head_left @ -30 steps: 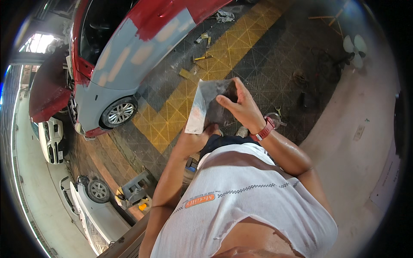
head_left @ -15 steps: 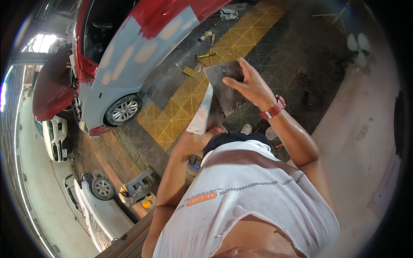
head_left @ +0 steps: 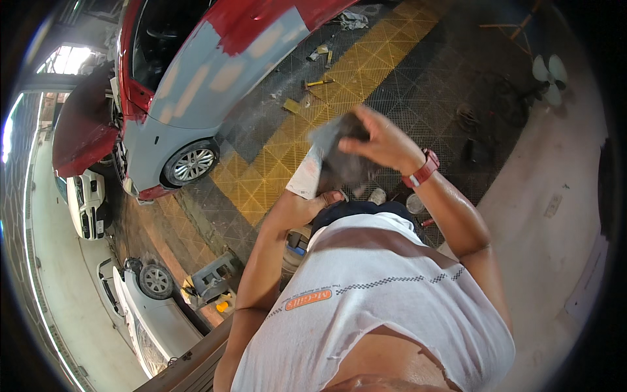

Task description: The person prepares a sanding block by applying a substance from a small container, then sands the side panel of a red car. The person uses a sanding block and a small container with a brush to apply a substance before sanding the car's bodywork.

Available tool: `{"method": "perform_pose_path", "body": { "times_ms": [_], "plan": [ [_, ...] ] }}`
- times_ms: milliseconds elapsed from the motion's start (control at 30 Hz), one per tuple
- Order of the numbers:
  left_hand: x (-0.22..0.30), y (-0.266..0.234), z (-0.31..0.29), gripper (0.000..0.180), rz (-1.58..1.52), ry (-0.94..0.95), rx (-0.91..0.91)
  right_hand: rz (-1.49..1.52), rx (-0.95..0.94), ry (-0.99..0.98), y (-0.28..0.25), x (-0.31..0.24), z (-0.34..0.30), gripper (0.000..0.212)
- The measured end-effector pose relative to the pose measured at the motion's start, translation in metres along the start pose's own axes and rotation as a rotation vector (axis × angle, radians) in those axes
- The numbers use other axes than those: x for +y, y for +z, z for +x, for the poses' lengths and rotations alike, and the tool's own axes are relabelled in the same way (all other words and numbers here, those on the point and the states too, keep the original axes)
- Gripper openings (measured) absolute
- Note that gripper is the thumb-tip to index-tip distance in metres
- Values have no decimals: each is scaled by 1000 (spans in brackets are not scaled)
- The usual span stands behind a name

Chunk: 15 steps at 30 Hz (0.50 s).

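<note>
Head view: dark sheet (head_left: 339, 163), blurred, long axis unclear, pinched between right hand's (head_left: 390, 145) thumb and fingers; pale piece (head_left: 304, 178), near-left of it, clasped by left hand (head_left: 299, 210), nearer the body.

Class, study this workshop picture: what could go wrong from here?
The dark sheet in the right hand, blurred here, might slip or knock the pale-faced piece in the left hand.

Someone could trip over the yellow-handled tool lying on the floor.
</note>
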<state>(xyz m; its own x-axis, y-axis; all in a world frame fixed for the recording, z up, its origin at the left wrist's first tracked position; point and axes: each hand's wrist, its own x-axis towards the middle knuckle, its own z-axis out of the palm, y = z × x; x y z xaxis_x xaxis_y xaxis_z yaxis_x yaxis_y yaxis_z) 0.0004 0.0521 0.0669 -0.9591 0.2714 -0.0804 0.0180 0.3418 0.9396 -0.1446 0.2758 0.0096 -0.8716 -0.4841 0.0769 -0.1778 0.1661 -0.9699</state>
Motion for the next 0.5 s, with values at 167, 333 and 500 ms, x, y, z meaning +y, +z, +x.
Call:
{"method": "perform_pose_path", "body": {
  "times_ms": [167,333,500],
  "plan": [
    [-9,-2,-3,86,-4,-38,59,160,99,47,3,-11,0,50],
    [-4,-5,-1,74,-319,-269,77,36,35,-127,25,-13,-17,43],
    [-21,2,7,67,-168,-135,193,386,277,80,32,10,-9,44]
  ]
}}
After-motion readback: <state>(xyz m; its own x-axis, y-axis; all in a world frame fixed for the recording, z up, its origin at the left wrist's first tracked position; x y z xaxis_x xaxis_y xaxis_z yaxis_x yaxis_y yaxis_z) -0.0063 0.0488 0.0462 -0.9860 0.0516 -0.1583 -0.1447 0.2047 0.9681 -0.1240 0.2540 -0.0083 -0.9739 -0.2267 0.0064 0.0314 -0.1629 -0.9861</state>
